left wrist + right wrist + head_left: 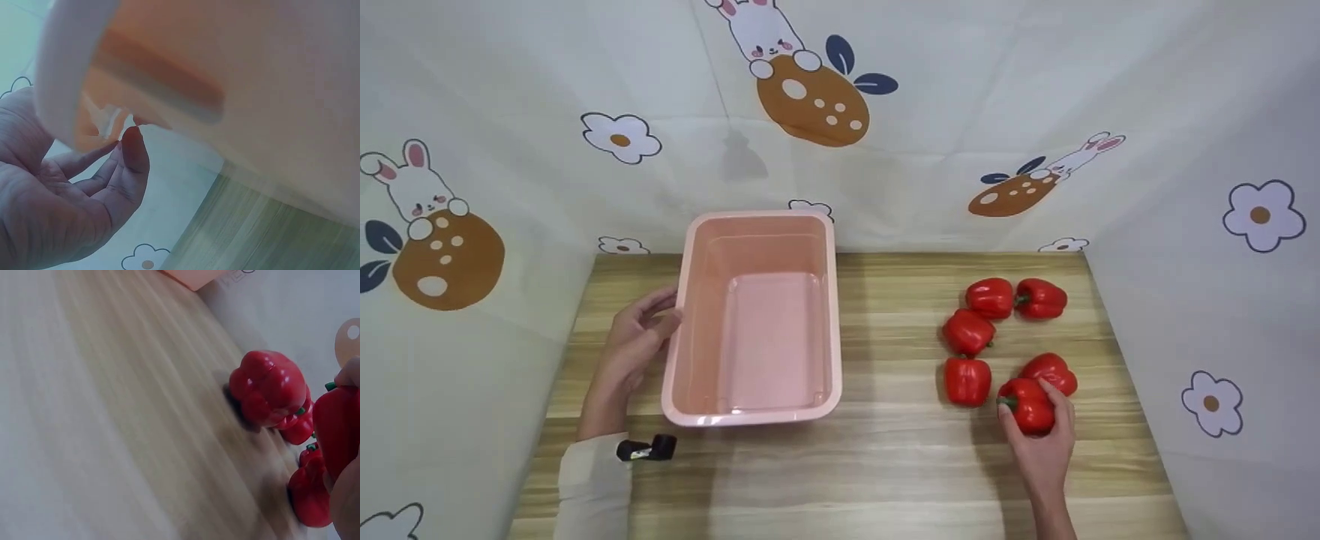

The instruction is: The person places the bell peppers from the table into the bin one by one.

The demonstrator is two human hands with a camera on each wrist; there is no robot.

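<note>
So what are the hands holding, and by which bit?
The right hand holds a red pepper by its sides; the left hand holds the pink bin by its left rim.

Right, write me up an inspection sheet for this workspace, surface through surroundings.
Surface: wood-grain table.
Container: pink bin, nothing inside.
Loose produce: five red peppers on the table, right of the bin in the head view.
Clutter: nothing seen.
Left hand: holds the bin at its left side.
Right hand: holds a sixth pepper between thumb and fingers.
Wrist gear: black device at the left sleeve.
Cables: nothing seen.
Surroundings: pale cloth at back and sides, printed with rabbits and flowers.
</note>
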